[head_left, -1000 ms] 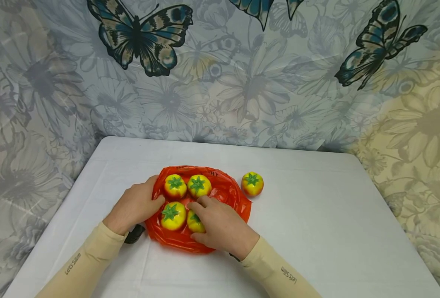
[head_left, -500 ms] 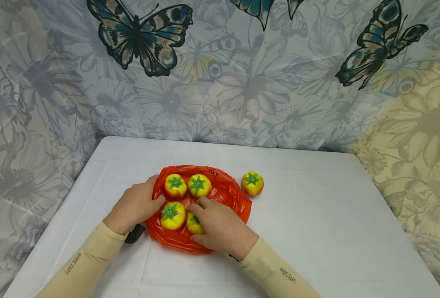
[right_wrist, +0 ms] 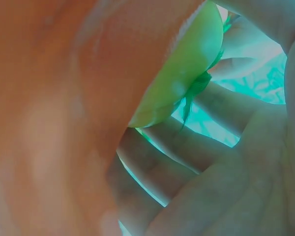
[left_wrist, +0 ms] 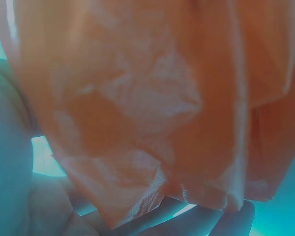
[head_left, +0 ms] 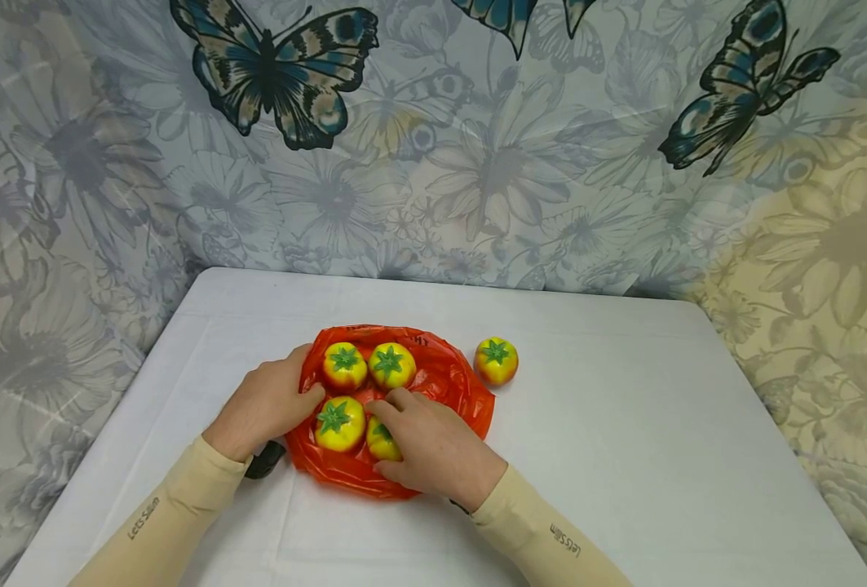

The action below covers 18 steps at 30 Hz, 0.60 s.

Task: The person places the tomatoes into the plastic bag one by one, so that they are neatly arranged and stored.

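A red plastic bag lies spread with its mouth up, holding several yellow-and-red tomatoes with green star-shaped tops. Two of these, a left tomato and a right tomato, sit at the back; another tomato is at the front left. My left hand grips the bag's left side, thumb over the rim and fingers behind the plastic. Inside the bag's mouth, my right hand holds the front-right tomato, partly covered by the hand. Its green top shows among the curled fingers in the right wrist view.
One loose tomato stands on the white-covered table, just right of the bag. A dark object shows under the left wrist. Behind the table rises a wall patterned with flowers and butterflies.
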Each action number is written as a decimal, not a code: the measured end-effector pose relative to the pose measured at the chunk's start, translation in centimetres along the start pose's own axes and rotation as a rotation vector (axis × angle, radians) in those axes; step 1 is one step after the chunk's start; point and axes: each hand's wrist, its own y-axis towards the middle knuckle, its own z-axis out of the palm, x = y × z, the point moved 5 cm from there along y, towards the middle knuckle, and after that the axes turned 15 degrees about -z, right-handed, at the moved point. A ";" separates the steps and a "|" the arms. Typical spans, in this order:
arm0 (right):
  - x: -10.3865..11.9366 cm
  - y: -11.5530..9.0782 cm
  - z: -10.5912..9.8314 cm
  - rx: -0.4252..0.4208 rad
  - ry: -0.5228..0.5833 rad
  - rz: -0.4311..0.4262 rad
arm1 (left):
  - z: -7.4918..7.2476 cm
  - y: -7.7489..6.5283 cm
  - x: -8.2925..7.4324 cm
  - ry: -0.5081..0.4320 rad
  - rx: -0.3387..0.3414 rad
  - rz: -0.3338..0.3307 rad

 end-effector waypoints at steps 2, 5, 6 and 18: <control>-0.1 0.0 0.0 0.018 0.006 0.010 | 0.0 0.0 0.0 0.002 0.000 -0.003; -0.2 -0.1 0.0 0.040 0.019 0.029 | 0.0 0.1 0.0 0.006 0.000 -0.007; -0.3 -0.1 0.0 0.045 0.023 0.035 | 0.0 0.1 0.0 0.007 -0.001 -0.008; -1.2 -1.4 -2.5 -0.011 0.116 0.058 | 0.1 0.0 -0.1 0.009 -0.007 -0.011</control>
